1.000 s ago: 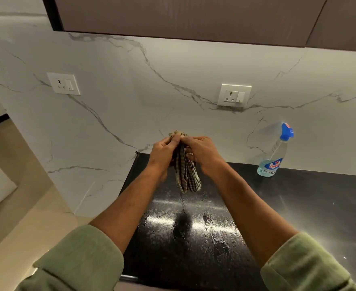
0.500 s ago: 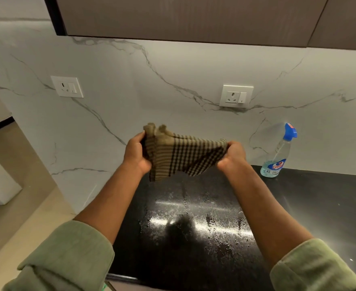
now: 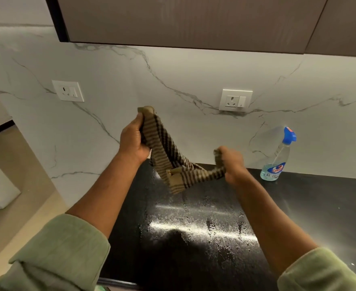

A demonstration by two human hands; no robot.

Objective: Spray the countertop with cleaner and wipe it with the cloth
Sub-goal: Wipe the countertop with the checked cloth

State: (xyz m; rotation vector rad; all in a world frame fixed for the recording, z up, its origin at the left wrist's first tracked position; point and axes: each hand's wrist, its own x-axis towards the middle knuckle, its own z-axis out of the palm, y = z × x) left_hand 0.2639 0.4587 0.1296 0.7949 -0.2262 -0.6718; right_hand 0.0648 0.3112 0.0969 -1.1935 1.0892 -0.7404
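A tan cloth with dark checks (image 3: 172, 160) hangs stretched between both hands above the black countertop (image 3: 298, 206). My left hand (image 3: 134, 141) grips its upper corner, raised near the wall. My right hand (image 3: 232, 164) is lower and clenched on the other end. Beneath them the countertop is wet with spray droplets (image 3: 198, 223) that glare in the light. The clear spray bottle with a blue trigger head (image 3: 277, 158) stands on the counter against the wall, to the right of my right hand.
A marble-patterned backsplash carries two white sockets (image 3: 68, 91) (image 3: 235, 99). Dark wall cabinets (image 3: 183, 19) hang overhead. The counter's left edge drops to a beige floor (image 3: 21, 206).
The cloth went from bunched between both hands to spread out. Since then my left hand has risen and my right hand has dropped, tilting the cloth.
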